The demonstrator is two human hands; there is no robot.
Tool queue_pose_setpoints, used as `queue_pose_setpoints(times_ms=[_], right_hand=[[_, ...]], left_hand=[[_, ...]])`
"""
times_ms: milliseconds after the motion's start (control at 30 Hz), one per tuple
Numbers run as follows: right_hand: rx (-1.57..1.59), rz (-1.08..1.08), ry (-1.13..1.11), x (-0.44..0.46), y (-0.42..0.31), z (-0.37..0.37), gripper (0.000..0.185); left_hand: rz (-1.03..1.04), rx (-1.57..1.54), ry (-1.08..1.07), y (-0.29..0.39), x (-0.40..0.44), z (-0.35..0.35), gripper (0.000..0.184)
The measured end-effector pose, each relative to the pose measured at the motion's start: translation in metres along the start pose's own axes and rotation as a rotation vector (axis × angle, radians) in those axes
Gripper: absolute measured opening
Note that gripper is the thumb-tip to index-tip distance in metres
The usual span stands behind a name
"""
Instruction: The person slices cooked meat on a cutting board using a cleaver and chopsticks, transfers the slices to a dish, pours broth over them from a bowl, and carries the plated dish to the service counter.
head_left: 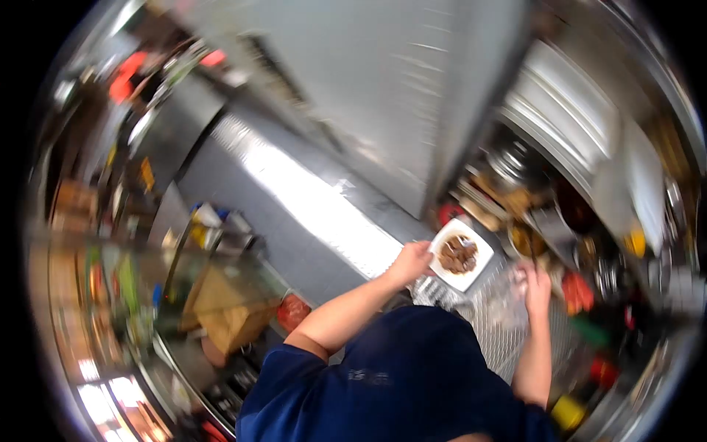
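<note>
A white square bowl (482,259) holds brown pieces of food (458,255). My left hand (413,262) is closed on the bowl's left edge and holds it over the metal floor plate. To the right of the bowl, my right hand (535,286) is raised with its fingers drawn together. A clear, crumpled plastic bag (507,300) appears to hang from it, though blur softens the detail.
Pots and containers (527,239) crowd the right side beneath a metal shelf (563,110). A large grey metal panel (361,81) stands ahead. At the lower left are a cardboard box (228,309) and a red bag (292,312). Another person's orange clothing (124,77) shows far left.
</note>
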State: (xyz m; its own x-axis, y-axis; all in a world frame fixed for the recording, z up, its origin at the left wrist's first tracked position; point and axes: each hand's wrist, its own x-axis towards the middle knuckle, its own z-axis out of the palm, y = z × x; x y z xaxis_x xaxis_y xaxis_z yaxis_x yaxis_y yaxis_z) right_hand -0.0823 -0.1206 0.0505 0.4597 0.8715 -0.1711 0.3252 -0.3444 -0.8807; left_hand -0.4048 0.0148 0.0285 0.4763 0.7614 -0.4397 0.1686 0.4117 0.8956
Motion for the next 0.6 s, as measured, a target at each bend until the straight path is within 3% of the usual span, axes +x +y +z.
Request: queue_pose_setpoints(times_ms=[100, 167, 233, 333, 467, 533, 600], right_hand=[[-0.242, -0.212, -0.085, 0.014, -0.026, 0.044, 0.030], [-0.053, -0.056, -0.166, 0.010, -0.071, 0.086, 0.025], [0.061, -0.325, -0.216, 0.020, -0.076, 0.128, 0.026], [-0.268, -0.725, -0.232, 0.044, -0.139, 0.188, 0.030], [-0.183, -0.627, -0.445, 0.082, -0.198, 0.285, 0.032], [-0.031, -0.523, -0.586, 0.088, -0.230, 0.328, 0.023], [0.024, -0.736, -0.603, 0.106, -0.254, 0.381, 0.017]], left_hand=[[-0.019, 0.009, 0.154, -0.004, -0.026, -0.066, 0.032], [-0.012, -0.044, 0.274, -0.032, -0.036, -0.104, 0.031], [0.023, -0.215, 0.418, -0.051, -0.054, -0.135, 0.033], [0.002, -0.373, 0.611, -0.047, -0.078, -0.185, 0.034], [0.024, -0.505, 0.877, -0.048, -0.103, -0.248, 0.034], [0.086, -0.638, 1.029, -0.067, -0.102, -0.271, 0.033], [0.096, -0.740, 1.086, -0.057, -0.110, -0.306, 0.036]])
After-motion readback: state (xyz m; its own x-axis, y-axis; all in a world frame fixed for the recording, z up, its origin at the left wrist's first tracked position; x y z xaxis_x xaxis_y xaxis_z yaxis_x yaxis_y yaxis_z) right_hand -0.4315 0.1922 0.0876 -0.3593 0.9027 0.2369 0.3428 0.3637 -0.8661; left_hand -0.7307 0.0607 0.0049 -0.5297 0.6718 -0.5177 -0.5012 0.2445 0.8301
